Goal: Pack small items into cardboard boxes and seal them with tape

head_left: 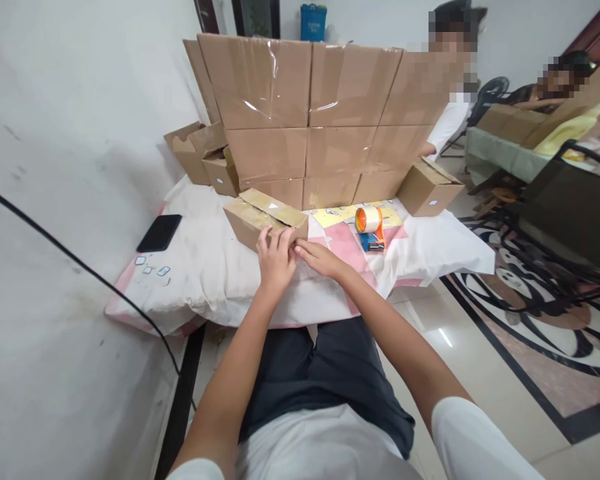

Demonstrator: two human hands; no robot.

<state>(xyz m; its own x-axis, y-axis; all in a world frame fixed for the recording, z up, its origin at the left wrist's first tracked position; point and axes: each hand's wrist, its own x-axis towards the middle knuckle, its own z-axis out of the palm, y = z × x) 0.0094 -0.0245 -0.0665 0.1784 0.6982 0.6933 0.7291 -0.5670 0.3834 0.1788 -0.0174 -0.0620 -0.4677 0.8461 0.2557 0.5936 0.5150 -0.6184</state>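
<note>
A small taped cardboard box (260, 212) lies on the white-covered table (205, 267) in front of me. My left hand (275, 257) rests against its near side, fingers together and pointing up at the box edge. Fingertips of my right hand (320, 259) meet the left hand's fingers at the box's near corner, stretched flat. I cannot make out anything pinched between them. An orange tape dispenser (370, 227) with a clear roll lies to the right of the box, untouched.
A wall of stacked sealed cartons (310, 113) stands behind the box. Open cartons (200, 153) sit at back left, another carton (430, 188) at right. A black phone (159, 233) and small stickers (153, 267) lie at left. Two other people sit beyond, near a black chair (570, 213).
</note>
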